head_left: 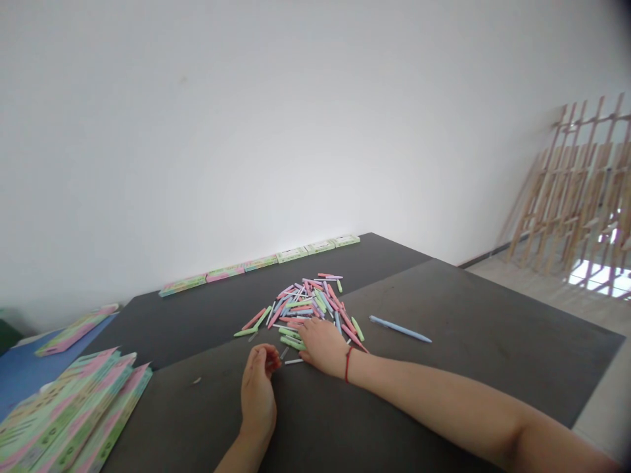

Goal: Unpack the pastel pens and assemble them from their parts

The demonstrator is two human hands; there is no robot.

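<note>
A loose heap of pastel pen parts (308, 302), in pink, green, blue and lilac with thin white sticks among them, lies in the middle of the dark table. My right hand (323, 345), a red string at its wrist, rests palm down on the near edge of this heap. Its thumb and fingers are apart, beside green pen pieces (292, 338); what lies under the palm is hidden. Just left of it, my left hand (259, 387) is cupped above the table, fingers loosely curled, with nothing visible in it. A thin white stick (294, 361) lies between the hands.
A single light-blue pen (400, 328) lies right of the heap. Flat green-and-pink boxes (227, 272) line the wall edge. More boxes (73, 401) are stacked at the near left, beside a blue surface (29, 368). Wooden racks (582, 190) stand beyond the table at right.
</note>
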